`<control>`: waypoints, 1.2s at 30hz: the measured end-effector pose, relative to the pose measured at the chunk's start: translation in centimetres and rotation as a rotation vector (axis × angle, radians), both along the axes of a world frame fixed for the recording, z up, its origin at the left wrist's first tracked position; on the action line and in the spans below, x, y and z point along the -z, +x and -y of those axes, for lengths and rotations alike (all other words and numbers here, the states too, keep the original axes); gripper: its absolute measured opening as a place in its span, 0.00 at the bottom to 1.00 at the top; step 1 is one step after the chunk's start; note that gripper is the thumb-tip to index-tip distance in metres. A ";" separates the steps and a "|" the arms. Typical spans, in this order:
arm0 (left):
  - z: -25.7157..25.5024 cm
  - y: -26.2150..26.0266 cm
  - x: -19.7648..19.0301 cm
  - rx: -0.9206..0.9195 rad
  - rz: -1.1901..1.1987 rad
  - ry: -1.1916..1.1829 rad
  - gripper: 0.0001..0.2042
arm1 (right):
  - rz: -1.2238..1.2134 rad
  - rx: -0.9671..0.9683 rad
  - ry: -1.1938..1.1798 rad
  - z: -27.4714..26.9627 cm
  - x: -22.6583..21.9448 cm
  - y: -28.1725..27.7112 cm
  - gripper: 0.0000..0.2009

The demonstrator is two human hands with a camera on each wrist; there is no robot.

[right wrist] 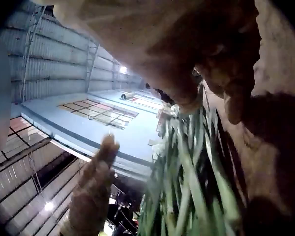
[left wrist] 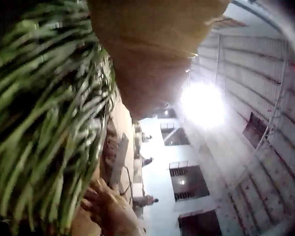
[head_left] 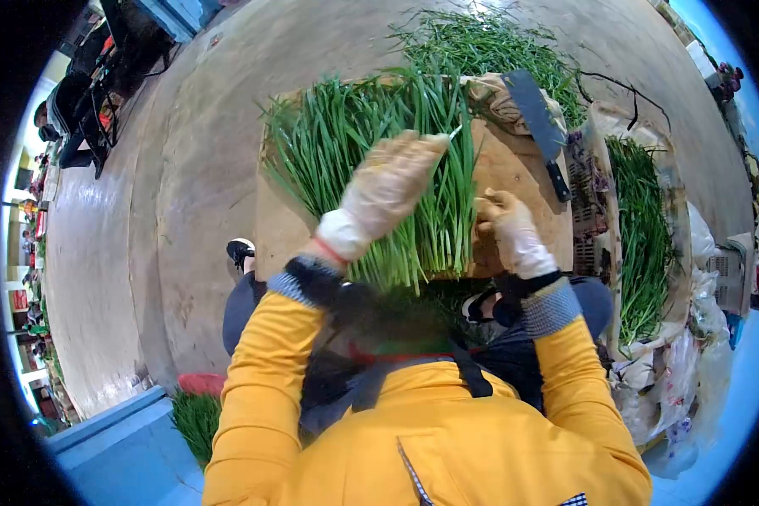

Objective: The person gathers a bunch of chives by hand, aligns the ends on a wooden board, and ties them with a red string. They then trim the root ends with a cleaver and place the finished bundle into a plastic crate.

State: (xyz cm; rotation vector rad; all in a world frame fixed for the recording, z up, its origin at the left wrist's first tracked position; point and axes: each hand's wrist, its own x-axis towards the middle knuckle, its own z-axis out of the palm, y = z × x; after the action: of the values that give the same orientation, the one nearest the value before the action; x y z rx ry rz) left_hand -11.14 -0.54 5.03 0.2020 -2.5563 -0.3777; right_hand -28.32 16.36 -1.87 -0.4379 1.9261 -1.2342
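A broad layer of garlic chives [head_left: 379, 143] covers the left and middle of a wooden board [head_left: 523, 240], pale stalk ends toward the person. Above it, the gloved left hand [head_left: 385, 187] is slightly blurred. A thin white sliver [head_left: 455, 132] pokes out at its fingertips, apparently pinched there; what it is cannot be told. The right hand [head_left: 511, 228], also gloved, is close beside the layer's right edge, fingers loosely bent. Its fingers [right wrist: 187, 98] overlap the chives in the right wrist view, with no grip visible on them.
A cleaver [head_left: 534, 114] leans on a folded cloth [head_left: 496, 101] at the board's back right. More chives [head_left: 489, 51] lie on the floor behind. To the right stands a lined basket [head_left: 675, 219] of chives, beside plastic bags [head_left: 683, 371]. The person's legs flank the board's front.
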 end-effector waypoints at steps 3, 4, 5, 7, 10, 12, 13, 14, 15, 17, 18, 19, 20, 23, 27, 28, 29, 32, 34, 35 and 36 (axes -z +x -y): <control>-1.8 -5.4 3.6 0.157 0.228 0.046 0.31 | 0.028 -0.008 -0.088 1.3 1.3 1.6 0.14; -2.0 -6.3 4.2 0.194 0.358 0.058 0.32 | 0.162 0.022 -0.176 1.1 1.6 1.7 0.13; -1.7 -6.2 4.8 0.223 0.460 0.177 0.31 | 0.246 0.035 -0.121 0.7 1.8 1.7 0.13; -1.2 -5.0 5.1 0.224 0.456 0.107 0.31 | 0.377 0.097 -0.170 -1.2 1.4 1.6 0.11; -0.2 -3.1 5.3 0.211 0.468 -0.032 0.30 | 0.604 0.179 -0.270 -3.6 0.2 1.9 0.08; 0.4 -2.5 5.1 0.229 0.470 0.025 0.27 | 0.692 0.158 -0.320 -4.7 -0.8 2.1 0.09; 0.7 -2.4 5.4 0.223 0.473 0.023 0.27 | 0.687 0.113 -0.288 -5.3 -2.5 2.3 0.10; 0.8 -2.3 5.7 0.239 0.436 0.010 0.26 | 0.688 0.008 -0.384 -6.5 -3.0 2.1 0.07; 0.9 -2.2 6.0 0.257 0.400 -0.001 0.25 | 0.647 -0.244 -0.287 -7.8 -4.5 1.4 0.06; 1.3 -2.0 5.8 0.278 0.382 0.000 0.25 | 0.625 -0.708 -0.333 -10.2 -7.2 -1.3 0.06; 1.3 -1.9 5.6 0.299 0.364 0.007 0.24 | 0.655 -0.919 -0.479 -11.4 -7.5 -2.5 0.07; 1.3 -1.9 5.3 0.299 0.374 0.023 0.24 | 0.785 -1.060 -1.001 -10.6 -6.0 -2.5 0.05; 1.2 -1.8 5.4 0.303 0.376 0.026 0.24 | 0.841 -1.333 -1.219 -8.5 -5.0 -4.5 0.07; 1.1 -1.8 5.4 0.288 0.319 0.022 0.24 | 0.370 -0.382 -0.158 -6.3 -8.0 -2.2 0.14; 1.0 -1.4 5.5 0.246 0.289 0.007 0.23 | 0.167 -0.202 0.071 1.4 -0.9 0.0 0.15; 1.1 -1.2 5.3 0.243 0.293 0.003 0.23 | 0.227 -0.210 0.045 2.4 -1.5 0.5 0.15; 1.1 -1.0 5.3 0.232 0.302 0.031 0.23 | 0.290 -0.218 0.022 3.1 -1.8 1.2 0.14; 1.2 -1.0 5.4 0.228 0.313 0.040 0.23 | 0.174 -0.119 0.003 4.1 -0.1 2.7 0.12; 1.1 -0.9 5.3 0.224 0.302 0.006 0.23 | 0.295 0.080 -0.055 2.9 -0.4 3.0 0.10; 1.1 -0.8 5.3 0.225 0.305 0.035 0.24 | 0.369 0.118 -0.127 1.9 0.2 2.9 0.10; 0.9 -0.7 5.2 0.222 0.304 0.040 0.24 | 0.442 0.159 -0.197 1.1 0.2 2.9 0.10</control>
State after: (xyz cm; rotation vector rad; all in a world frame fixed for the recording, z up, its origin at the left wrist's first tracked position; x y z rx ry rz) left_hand -11.84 -1.48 -0.18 -0.0132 -2.8830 -0.5168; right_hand -25.38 15.22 -2.03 -0.0956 1.4916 -1.4895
